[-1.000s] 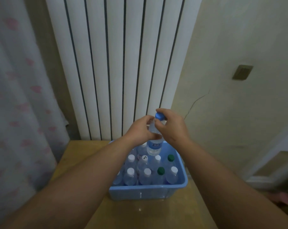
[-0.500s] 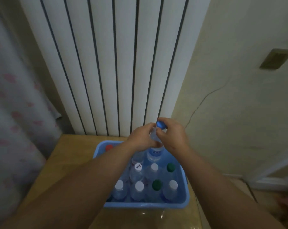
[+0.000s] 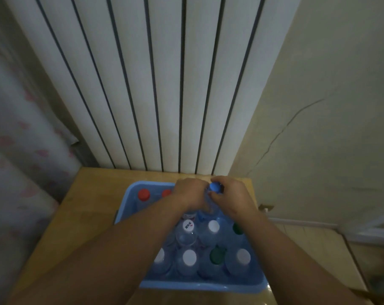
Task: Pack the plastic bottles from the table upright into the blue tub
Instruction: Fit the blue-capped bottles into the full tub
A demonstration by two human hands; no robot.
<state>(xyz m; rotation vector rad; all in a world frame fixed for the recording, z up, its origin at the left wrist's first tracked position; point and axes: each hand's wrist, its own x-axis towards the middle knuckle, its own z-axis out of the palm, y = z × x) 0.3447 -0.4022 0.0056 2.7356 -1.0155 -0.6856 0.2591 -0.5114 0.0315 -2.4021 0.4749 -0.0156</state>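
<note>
Radiator, white and ribbed, dead centre | pink-spotted curtain hanging left of the radiator | beige wall right of it | thin crack running down that wall

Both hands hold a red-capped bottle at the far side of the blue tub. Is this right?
No. In the head view its cap is blue, not red; the left hand and right hand do hold the bottle at the far side of the blue tub.

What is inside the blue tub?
Upright bottles with white, green and red caps; left hand and right hand hold a blue-capped bottle. Forearms hide part of the tub.
</note>
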